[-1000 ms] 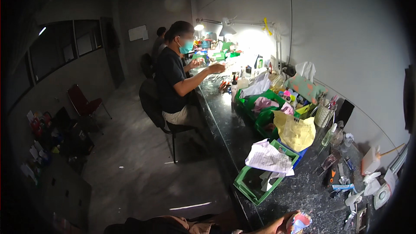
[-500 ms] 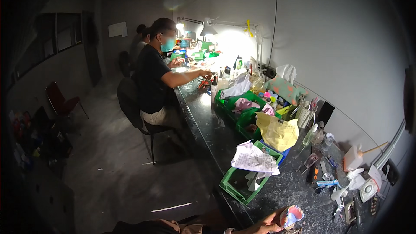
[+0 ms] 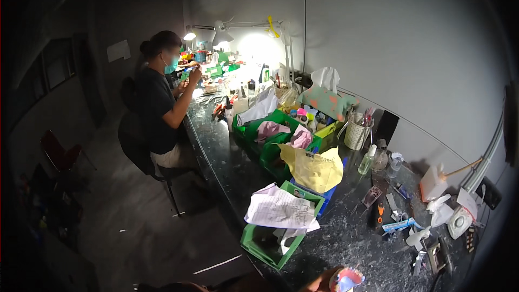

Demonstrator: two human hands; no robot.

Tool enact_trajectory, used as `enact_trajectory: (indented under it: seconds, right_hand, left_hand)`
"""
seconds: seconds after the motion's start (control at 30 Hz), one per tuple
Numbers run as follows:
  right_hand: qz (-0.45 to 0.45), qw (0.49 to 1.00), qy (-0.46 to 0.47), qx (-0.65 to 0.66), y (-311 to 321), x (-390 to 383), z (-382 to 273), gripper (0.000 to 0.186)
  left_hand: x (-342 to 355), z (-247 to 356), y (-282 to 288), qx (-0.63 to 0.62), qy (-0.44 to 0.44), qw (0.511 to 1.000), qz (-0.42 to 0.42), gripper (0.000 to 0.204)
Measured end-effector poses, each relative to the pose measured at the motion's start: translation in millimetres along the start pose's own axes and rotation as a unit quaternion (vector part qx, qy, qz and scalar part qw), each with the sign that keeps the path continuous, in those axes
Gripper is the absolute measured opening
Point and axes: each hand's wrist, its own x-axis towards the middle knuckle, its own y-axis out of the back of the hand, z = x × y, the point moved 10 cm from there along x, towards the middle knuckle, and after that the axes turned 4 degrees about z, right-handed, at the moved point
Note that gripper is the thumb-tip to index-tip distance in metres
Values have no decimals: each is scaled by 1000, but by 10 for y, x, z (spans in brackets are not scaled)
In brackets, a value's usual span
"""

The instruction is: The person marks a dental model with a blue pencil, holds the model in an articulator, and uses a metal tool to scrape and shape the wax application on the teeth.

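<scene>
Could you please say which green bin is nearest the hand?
The green bin under the draped white sheet; the other green bins sit farther from the left hand holding the dental model.

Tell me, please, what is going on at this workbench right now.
The person's left hand holds what looks like a pink-and-blue dental model at the picture's lower edge. Beyond it, a green tray with paper draped across it stands on the dark bench. Further along, a co-worker sits with a raised hand.
</scene>
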Motion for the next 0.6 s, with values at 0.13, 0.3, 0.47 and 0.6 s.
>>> enact_trajectory:
  seconds: [0.13, 0.3, 0.47, 0.6]
  right_hand:
    - [-180, 972, -40, -144, -255, 161, -67, 87]
    - [-77, 989, -9, -125, -200, 66, -147, 94]
    - [-35, 995, -66, -72, -255, 91, -67, 113]
    - [-51, 996, -12, -70, -231, 14, -93, 116]
  left_hand:
    - [-19, 30, 181, -15, -12, 999, 48, 77]
    - [28, 164, 67, 0, -11, 997, 71, 84]
    - [99, 129, 86, 33, 46, 996, 75, 86]
    - [106, 257, 27, -24, -6, 997, 70, 86]
